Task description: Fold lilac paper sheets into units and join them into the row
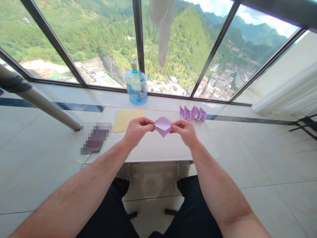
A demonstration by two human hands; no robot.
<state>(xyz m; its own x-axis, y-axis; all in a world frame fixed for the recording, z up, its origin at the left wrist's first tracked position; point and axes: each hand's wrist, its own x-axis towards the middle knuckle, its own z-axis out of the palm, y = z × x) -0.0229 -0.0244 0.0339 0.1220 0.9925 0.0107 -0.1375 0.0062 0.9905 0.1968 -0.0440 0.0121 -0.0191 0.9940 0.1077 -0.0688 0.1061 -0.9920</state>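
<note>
Between my two hands is a folded piece of purple paper (163, 127), held over the white table. It is pulled wide at its two side corners, with a pale opening on top and a point toward me. My left hand (140, 129) is closed, pinching the left corner between thumb and fingers. At the opposite corner my right hand (184, 130) pinches the paper the same way. Several folded purple paper pieces (193, 113) stand in a row at the back right of the table. A stack of yellow paper sheets (123, 119) lies just beyond my left hand.
The small white table (153, 152) stands before my knees. A phone (96, 140), partly blurred out, lies at its left with a cable. Behind the table is a blue water jug (136, 87) by the window. A slanted pole (49, 102) comes down on the left.
</note>
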